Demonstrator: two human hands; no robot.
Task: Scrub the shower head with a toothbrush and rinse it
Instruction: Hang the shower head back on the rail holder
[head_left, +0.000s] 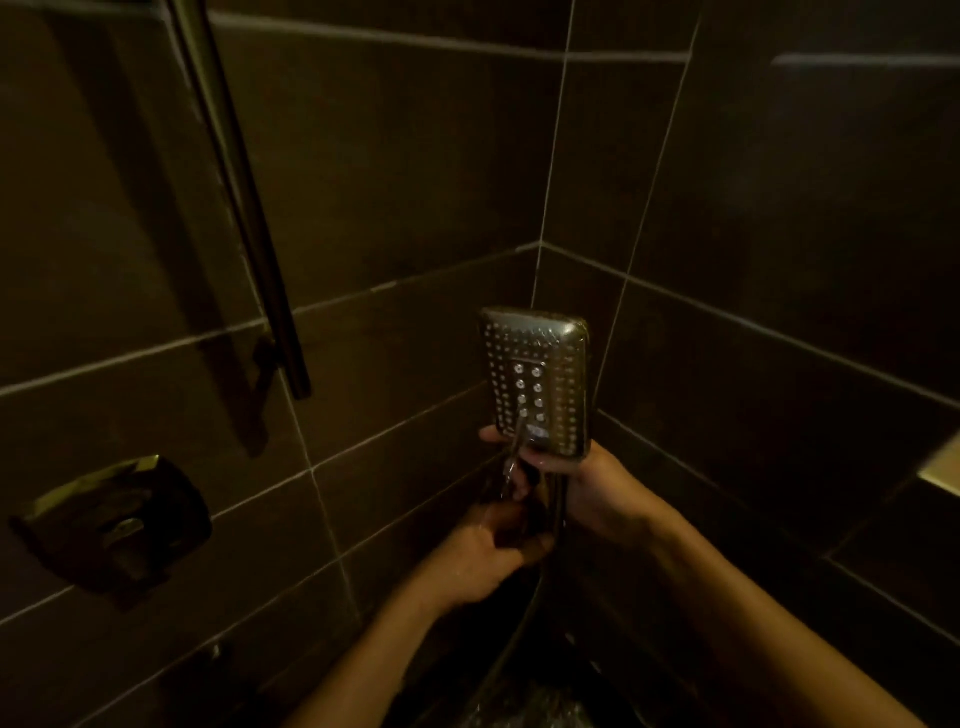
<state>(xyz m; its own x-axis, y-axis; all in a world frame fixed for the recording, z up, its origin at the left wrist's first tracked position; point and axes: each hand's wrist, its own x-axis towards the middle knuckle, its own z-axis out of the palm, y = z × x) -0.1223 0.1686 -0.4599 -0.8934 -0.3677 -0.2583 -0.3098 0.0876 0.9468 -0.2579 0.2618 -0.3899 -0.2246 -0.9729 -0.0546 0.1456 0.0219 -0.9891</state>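
Curling low at centre, left hand (488, 551): can't tell what its grip holds, too dark. Right hand (587, 488) grip wraps the handle of the shower head (537, 374), upright, nozzles facing camera, before the tiled corner. Slide rail (249, 234) far left.

A: Where's the shower head (537, 374)?
B: Just off centre toward 3 o'clock. Rectangular, nozzle face toward the camera. The right hand (592, 488) grips its neck from 5 o'clock.
A: And the left hand (488, 545)?
B: Lower, near 6 o'clock, fingers curled round the toothbrush (513, 452). The thin shaft rises to the lowest nozzles; its tip is blurred.
A: Surroundings?
B: Dark wall tiles (415, 182) meeting in a corner. Slide rail (244, 208) at 10 o'clock, mixer valve (114, 519) at 8 o'clock. The hose (540, 582) drops toward 6 o'clock.
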